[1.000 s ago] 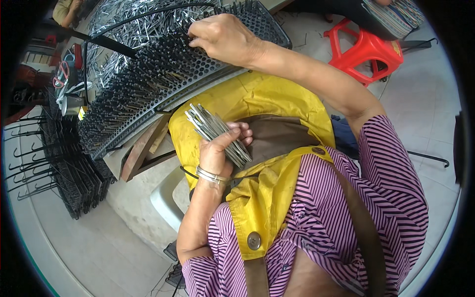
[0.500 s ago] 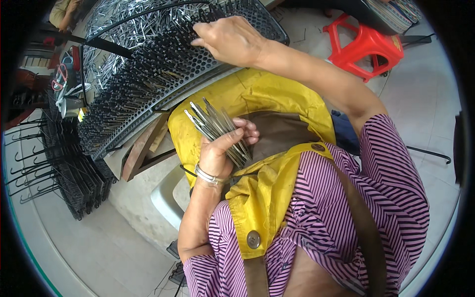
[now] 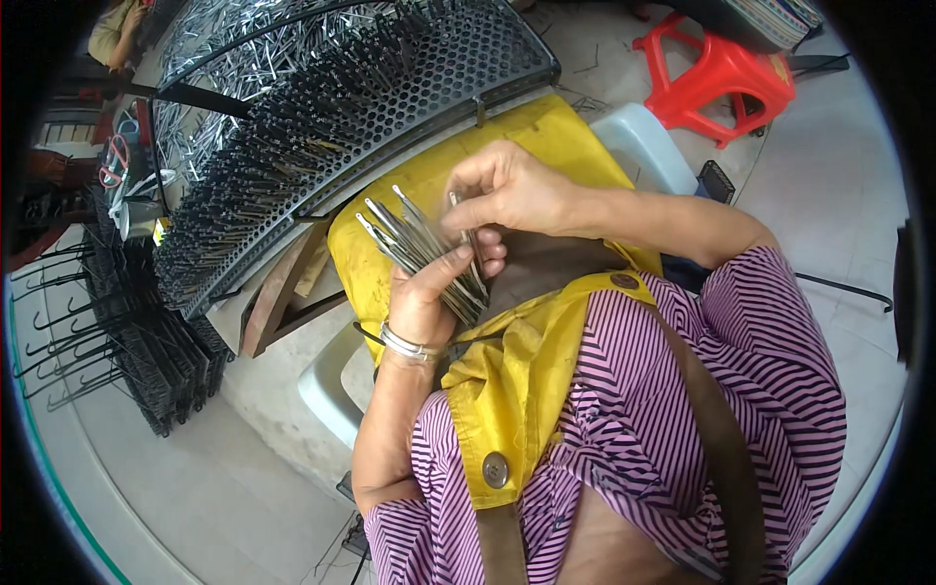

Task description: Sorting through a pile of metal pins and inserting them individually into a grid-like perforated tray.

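Note:
My left hand (image 3: 425, 294) is closed around a bundle of thin silver metal rods (image 3: 408, 237), held over the yellow apron on my lap. The rods fan out at the top, and small holes show in some flattened ends. Bent over the right side of that bundle, my right hand (image 3: 512, 193) has its thumb and fingers pinched on a single metal rod (image 3: 454, 199). Beyond both hands slopes a black perforated rack (image 3: 492, 60). Many dark slender rods (image 3: 263, 161) stand upright in its holes, mostly in the left and middle parts.
Behind the rack lies a heap of loose silver metal pieces (image 3: 210, 54). Black hooked wire racks (image 3: 151, 331) are stacked at the left. A red plastic stool (image 3: 721, 88) stands at the far right. Red-handled scissors (image 3: 115, 161) and another person's arm (image 3: 125, 39) show at the upper left.
My right hand has come down from the rack to the bundle and now pinches a rod there. My left hand stays nearly in place with the rods.

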A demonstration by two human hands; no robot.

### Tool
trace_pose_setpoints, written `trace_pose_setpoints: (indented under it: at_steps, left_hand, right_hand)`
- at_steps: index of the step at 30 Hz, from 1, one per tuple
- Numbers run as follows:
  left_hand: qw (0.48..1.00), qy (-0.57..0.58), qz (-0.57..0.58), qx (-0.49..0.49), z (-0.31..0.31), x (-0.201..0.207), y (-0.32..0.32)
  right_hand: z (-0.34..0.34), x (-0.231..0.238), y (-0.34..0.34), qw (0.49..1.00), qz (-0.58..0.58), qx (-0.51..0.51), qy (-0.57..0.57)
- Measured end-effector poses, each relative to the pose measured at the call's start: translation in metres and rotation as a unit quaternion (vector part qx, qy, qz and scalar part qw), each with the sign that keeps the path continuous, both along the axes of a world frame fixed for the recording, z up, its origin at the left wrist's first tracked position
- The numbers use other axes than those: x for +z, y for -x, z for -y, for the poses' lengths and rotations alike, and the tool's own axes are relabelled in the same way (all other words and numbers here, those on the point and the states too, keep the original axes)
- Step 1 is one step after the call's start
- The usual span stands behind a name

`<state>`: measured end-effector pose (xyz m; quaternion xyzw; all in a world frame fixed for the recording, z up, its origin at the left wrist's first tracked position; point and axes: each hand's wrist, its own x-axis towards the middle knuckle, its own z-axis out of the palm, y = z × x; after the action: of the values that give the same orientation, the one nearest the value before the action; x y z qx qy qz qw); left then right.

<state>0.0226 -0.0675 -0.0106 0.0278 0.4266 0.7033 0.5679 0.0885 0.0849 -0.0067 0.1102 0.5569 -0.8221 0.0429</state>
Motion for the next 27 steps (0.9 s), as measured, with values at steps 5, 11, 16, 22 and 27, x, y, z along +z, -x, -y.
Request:
trace_pose_setpoints:
  at_steps: [5, 11, 16, 22, 27]
  left_hand:
    - [0.997, 0.063, 0.012, 0.046, 0.004, -0.012, 0.003]
    - [0.995, 0.054, 0.054, 0.068, 0.004, -0.013, 0.004]
    - [0.995, 0.051, 0.052, 0.064, 0.004, -0.012, 0.004]
    - [0.995, 0.048, 0.062, 0.059, 0.004, -0.013, 0.005]
    - [0.995, 0.04, 0.064, 0.062, 0.004, -0.014, 0.005]
  right_hand:
    - [-0.018, 0.002, -0.001, 0.995, -0.012, -0.071, -0.072]
    - [-0.066, 0.031, 0.038, 0.97, -0.109, -0.179, 0.121]
    - [-0.071, 0.001, 0.069, 0.907, -0.167, -0.351, -0.162]
    - [-0.062, 0.007, 0.078, 0.873, -0.262, -0.345, -0.221]
    - [-0.055, 0.007, 0.08, 0.877, -0.206, -0.319, -0.294]
